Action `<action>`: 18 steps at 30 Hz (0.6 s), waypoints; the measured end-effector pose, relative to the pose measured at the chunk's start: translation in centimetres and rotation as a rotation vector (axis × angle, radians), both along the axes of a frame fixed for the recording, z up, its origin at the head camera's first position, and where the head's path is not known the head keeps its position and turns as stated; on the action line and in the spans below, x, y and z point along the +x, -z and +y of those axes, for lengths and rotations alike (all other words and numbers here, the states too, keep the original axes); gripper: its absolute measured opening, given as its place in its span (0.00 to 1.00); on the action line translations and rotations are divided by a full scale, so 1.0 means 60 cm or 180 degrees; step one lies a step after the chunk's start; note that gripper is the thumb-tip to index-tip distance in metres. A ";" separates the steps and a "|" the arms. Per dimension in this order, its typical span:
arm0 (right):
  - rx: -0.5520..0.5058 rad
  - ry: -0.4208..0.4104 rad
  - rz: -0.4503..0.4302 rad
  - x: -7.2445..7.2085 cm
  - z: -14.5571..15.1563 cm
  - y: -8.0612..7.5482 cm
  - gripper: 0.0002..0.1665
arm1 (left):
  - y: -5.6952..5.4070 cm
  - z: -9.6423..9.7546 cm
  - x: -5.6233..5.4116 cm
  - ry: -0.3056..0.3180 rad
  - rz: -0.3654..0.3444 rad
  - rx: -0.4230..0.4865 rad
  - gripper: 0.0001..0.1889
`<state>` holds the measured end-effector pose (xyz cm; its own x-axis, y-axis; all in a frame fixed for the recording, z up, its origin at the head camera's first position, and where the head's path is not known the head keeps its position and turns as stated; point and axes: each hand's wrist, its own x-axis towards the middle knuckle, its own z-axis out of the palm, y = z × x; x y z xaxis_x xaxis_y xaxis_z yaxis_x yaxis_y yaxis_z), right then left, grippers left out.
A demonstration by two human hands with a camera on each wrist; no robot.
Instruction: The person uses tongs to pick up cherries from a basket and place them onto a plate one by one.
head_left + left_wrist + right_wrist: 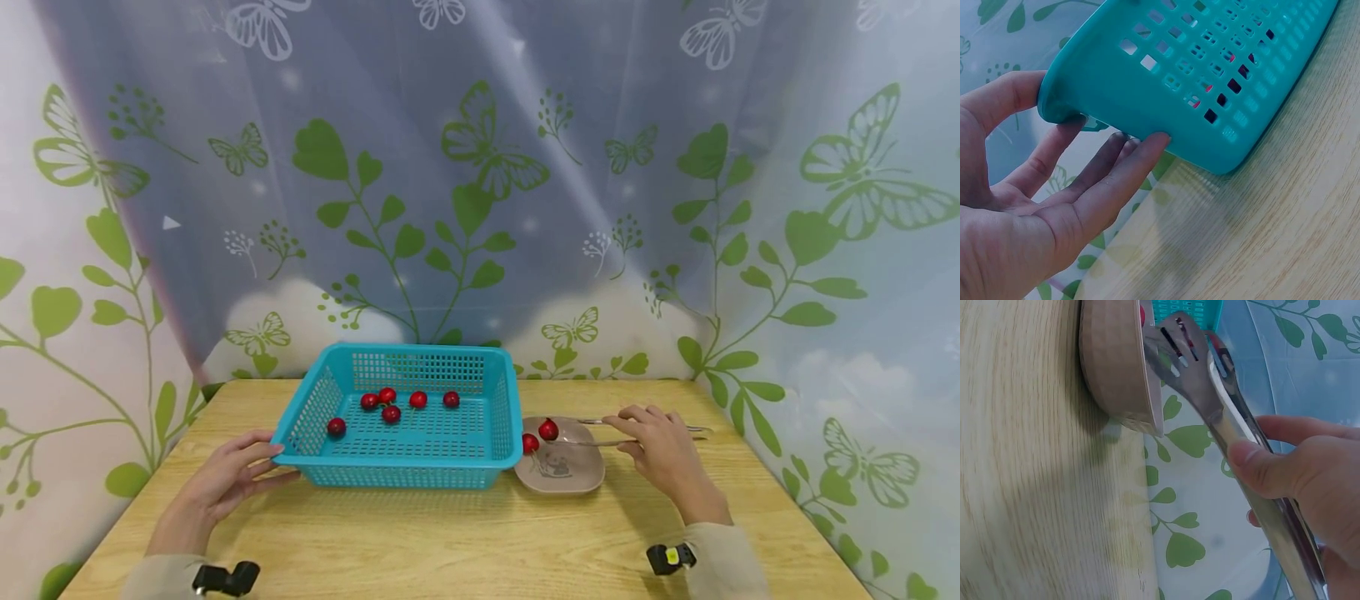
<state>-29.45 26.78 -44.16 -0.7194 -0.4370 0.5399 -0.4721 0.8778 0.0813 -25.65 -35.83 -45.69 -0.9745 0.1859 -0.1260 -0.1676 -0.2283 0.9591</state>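
My left hand [228,479] grips the near left corner of a blue perforated plastic basket [405,461], fingers at the rim and thumb against the wall. Several red cherries [391,414] lie inside, mostly toward its back and left. My right hand [663,450] holds metal tongs [1194,384] with slotted ends, thumb pressed on one arm. The tong tips reach over a beige dish [588,471] right of the basket. One cherry [548,429] sits at the tips, and another cherry [529,443] lies at the dish's left side.
Everything stands on a light wooden table [465,542]. Behind and at both sides hangs a curtain [577,292] printed with green leaves and butterflies. The basket's right rim overlaps the dish's left edge in the head view.
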 end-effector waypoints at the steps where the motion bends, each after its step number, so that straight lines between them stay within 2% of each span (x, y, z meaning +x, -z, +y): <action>1: 0.0018 -0.0004 -0.0019 0.001 0.000 -0.001 0.27 | 0.000 0.000 0.000 0.0008 0.0001 0.0008 0.13; 11: 0.0094 0.0016 -0.0204 0.007 0.011 -0.013 0.26 | -0.003 0.001 0.001 -0.0051 -0.0056 0.0005 0.13; 18: 0.0053 0.0140 -0.0421 0.011 0.013 -0.022 0.31 | -0.003 0.002 0.001 -0.0041 -0.0053 0.0008 0.13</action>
